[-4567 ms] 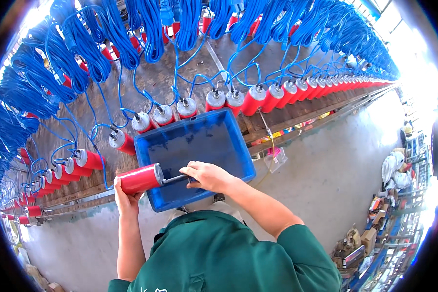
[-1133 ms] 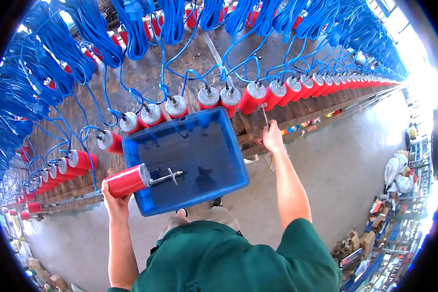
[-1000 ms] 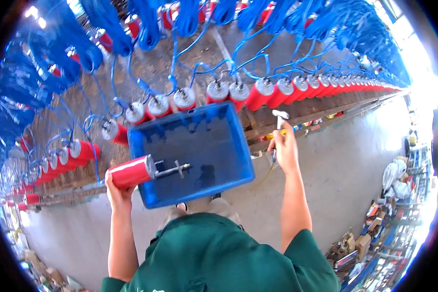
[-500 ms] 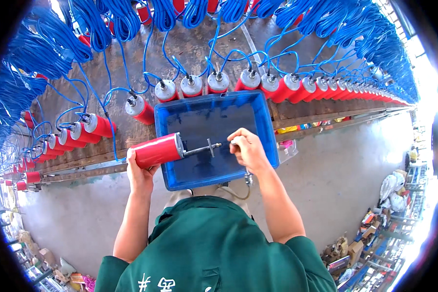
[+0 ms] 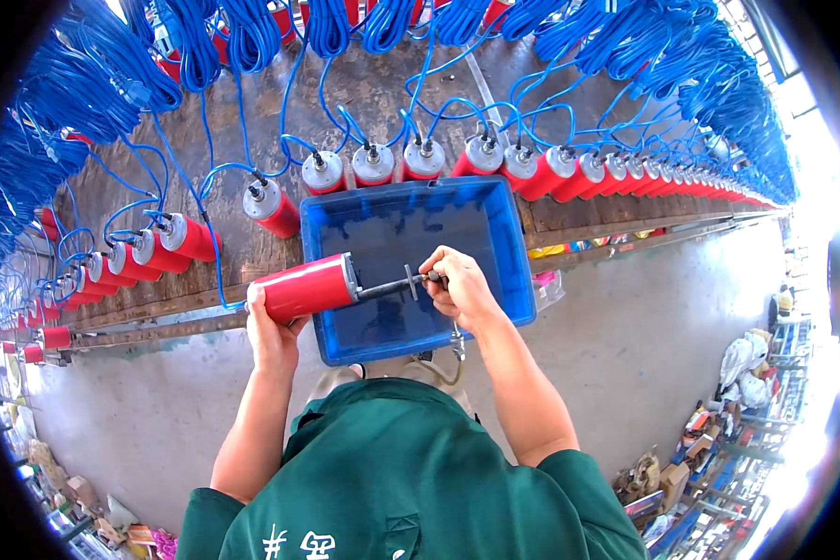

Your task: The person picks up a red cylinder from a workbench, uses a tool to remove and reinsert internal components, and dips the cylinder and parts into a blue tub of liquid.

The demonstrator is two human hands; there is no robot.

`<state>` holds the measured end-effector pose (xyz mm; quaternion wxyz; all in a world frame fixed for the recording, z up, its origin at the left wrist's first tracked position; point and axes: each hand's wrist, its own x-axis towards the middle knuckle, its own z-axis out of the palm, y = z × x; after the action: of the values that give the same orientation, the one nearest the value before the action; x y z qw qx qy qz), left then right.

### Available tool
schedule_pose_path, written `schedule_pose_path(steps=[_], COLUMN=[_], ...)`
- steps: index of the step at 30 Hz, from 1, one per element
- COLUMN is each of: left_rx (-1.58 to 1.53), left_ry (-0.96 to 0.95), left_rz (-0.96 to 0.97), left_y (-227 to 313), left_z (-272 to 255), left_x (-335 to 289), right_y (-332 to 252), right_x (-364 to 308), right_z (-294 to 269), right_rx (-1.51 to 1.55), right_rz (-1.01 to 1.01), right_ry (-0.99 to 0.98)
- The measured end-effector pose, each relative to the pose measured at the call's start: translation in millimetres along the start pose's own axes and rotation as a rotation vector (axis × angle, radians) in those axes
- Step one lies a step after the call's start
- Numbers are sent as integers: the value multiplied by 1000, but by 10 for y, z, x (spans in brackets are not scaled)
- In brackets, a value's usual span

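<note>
My left hand [image 5: 273, 338] grips the closed end of a red cylinder [image 5: 303, 287], held tilted over a blue plastic tub [image 5: 523, 257]. From its grey end cap a thin rod [image 5: 383, 290] sticks out to the right, with a short metal crossbar [image 5: 413, 283] near its tip. My right hand [image 5: 465, 294] has its fingers closed on a dark hose fitting [image 5: 432, 276] at the rod's tip, just past the crossbar. Below that hand hangs a metal coupling [image 5: 458, 345] on a yellowish hose [image 5: 455, 375]. Whether the fitting is seated on the tip is hidden by my fingers.
Behind the tub, a row of red cylinders [image 5: 373, 166] with grey caps and blue cables lines the wooden table [image 5: 364, 103]. Coiled blue cables [image 5: 191, 51] lie along the far side. Boxes and bags [image 5: 677, 481] stand on the floor at right.
My right hand has moved left to the rod's tip, bringing the dark fitting up against it. The hanging coupling has shifted left too. My left hand keeps the cylinder almost in place.
</note>
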<state>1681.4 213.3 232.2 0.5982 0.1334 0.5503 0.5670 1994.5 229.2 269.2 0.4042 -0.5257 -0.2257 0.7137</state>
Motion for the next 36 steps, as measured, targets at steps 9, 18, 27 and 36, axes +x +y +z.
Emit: schedule_pose_path(steps=[9, 18, 27, 36], left_rx=[-7, 176, 183, 152], left_ry=[-4, 87, -18, 48], left_rz=[14, 229, 90, -170], left_y=[-7, -67, -450, -1124], left_z=[25, 314, 1088, 1361], left_x=[-13, -176, -138, 372], right_y=[82, -588, -526, -285], right_x=[71, -591, -1014, -1083], right_z=[-33, -855, -2119, -2749], right_rx=[19, -287, -486, -813], right_rz=[11, -300, -358, -158], right_ry=[13, 266, 418, 632])
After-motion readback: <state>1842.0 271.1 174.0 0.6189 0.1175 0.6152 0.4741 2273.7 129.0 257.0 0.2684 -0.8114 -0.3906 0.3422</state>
